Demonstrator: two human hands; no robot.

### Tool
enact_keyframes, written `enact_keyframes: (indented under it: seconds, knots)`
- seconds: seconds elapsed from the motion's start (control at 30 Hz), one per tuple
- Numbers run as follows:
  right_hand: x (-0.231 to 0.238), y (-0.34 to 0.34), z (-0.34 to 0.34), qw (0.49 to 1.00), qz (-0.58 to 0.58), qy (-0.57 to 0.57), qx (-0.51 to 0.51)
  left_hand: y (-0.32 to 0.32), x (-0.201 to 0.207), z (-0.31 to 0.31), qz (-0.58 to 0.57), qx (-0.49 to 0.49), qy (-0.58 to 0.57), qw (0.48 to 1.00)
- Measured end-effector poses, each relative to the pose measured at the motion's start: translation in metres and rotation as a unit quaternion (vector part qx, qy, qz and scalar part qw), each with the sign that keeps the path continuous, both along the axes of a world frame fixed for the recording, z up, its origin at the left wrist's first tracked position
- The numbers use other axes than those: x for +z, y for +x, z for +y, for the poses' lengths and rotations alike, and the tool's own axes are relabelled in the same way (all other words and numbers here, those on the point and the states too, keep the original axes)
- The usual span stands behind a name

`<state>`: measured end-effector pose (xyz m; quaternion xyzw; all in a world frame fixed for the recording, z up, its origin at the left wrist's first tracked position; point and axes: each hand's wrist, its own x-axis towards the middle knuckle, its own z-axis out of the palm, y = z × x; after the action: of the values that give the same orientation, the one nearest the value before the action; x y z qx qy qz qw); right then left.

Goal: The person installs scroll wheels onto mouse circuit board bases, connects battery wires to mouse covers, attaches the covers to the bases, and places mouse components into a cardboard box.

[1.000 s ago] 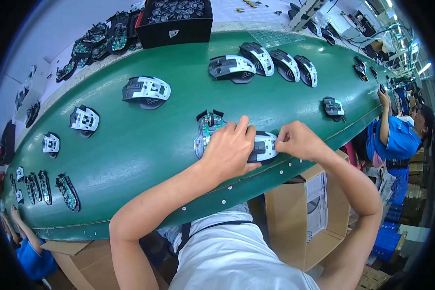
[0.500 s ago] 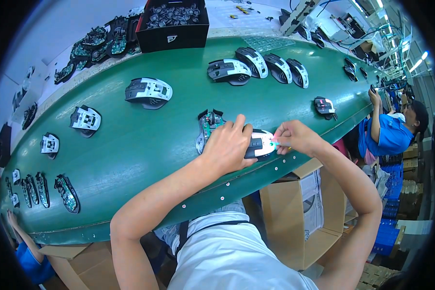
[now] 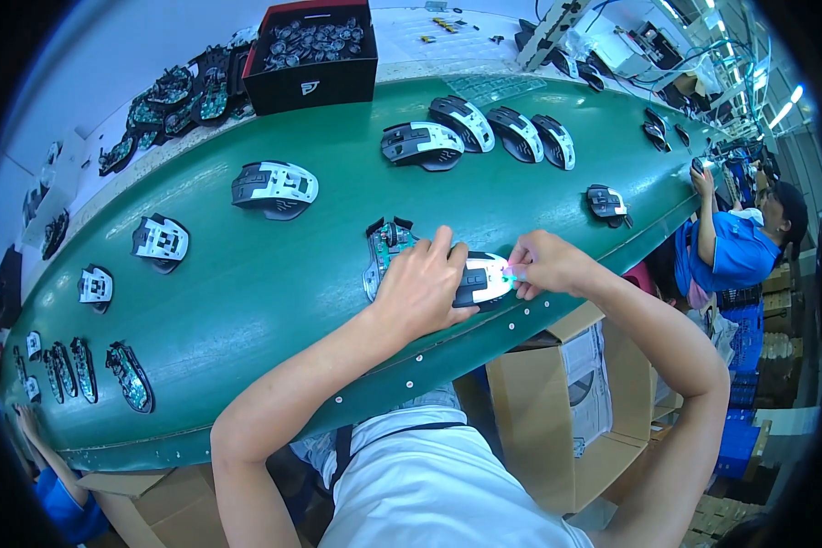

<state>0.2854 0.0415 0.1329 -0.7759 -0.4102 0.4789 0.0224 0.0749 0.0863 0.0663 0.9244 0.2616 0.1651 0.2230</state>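
In front of me on the green belt lies a white-and-black computer mouse (image 3: 478,279), its right end glowing white, pink and green. My left hand (image 3: 418,285) grips its left end, with the fingers across the top and the thumb along the near side. The thumb and fingers of my right hand (image 3: 546,265) are pinched together at the glowing end. Whatever they hold there is hidden. Just beyond my left hand sits an opened mouse base (image 3: 385,245) with a green circuit board, partly covered by that hand.
Several assembled mice (image 3: 422,146) stand farther back on the belt (image 3: 338,237); others lie left and right. Opened mouse bases (image 3: 131,376) are at the left. A black box (image 3: 312,82) of clear parts stands behind. Cardboard boxes (image 3: 543,429) sit below the edge. A co-worker (image 3: 735,247) works at right.
The view has shifted slightly, so the belt and mice sit a little lower in the picture. Both hands stay at the same mouse, and the glow at its end looks whiter and pinker.
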Motion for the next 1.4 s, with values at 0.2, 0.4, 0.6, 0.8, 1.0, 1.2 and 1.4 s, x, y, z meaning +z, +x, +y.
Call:
enact_keyframes:
  seconds: [0.2, 0.4, 0.6, 0.8, 1.0, 1.2, 1.4]
  knots:
    - [-0.011, 0.020, -0.007, 0.994, 0.106, 0.016, -0.035, 0.001, -0.002, -0.001, -0.023, 0.004, 0.010, 1.000]
    - [-0.007, 0.018, -0.006, 0.995, 0.096, 0.014, -0.011, 0.001, -0.002, -0.002, -0.032, -0.004, 0.007, 0.999]
    - [-0.005, 0.015, 0.004, 0.997, 0.069, -0.026, 0.006, 0.001, -0.002, 0.000, -0.028, -0.001, 0.005, 1.000]
    - [-0.006, 0.026, 0.007, 0.993, 0.110, -0.033, 0.016, 0.004, -0.002, 0.003, -0.035, -0.012, 0.001, 0.999]
    - [-0.003, 0.025, 0.007, 0.994, 0.100, -0.031, 0.022, 0.005, -0.002, 0.004, -0.050, -0.012, -0.002, 0.999]
    - [-0.002, 0.023, 0.007, 0.995, 0.094, -0.038, 0.012, 0.006, -0.003, 0.003, -0.055, -0.012, 0.002, 0.998]
    - [-0.002, 0.012, 0.006, 0.999, 0.028, -0.032, -0.004, 0.007, -0.002, 0.004, -0.050, -0.013, -0.013, 0.999]
